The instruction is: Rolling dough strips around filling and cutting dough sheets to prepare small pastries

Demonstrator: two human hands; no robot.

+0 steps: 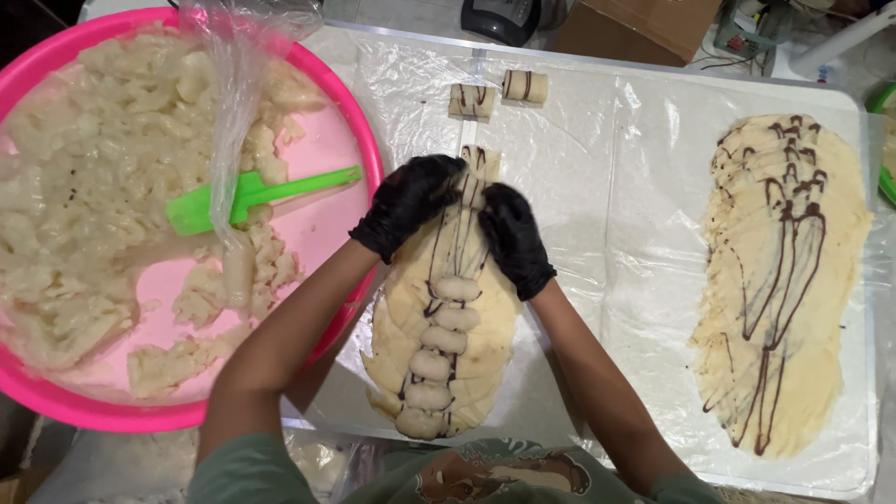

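Under both gloved hands, left hand (409,198), right hand (511,238), each grip folded onto wrapper stack (457,336)

Glossy black gloves (411,201), crinkled clear plastic sheet (597,149), smooth pink plastic basin (359,131), matt pale wrappers (485,327).
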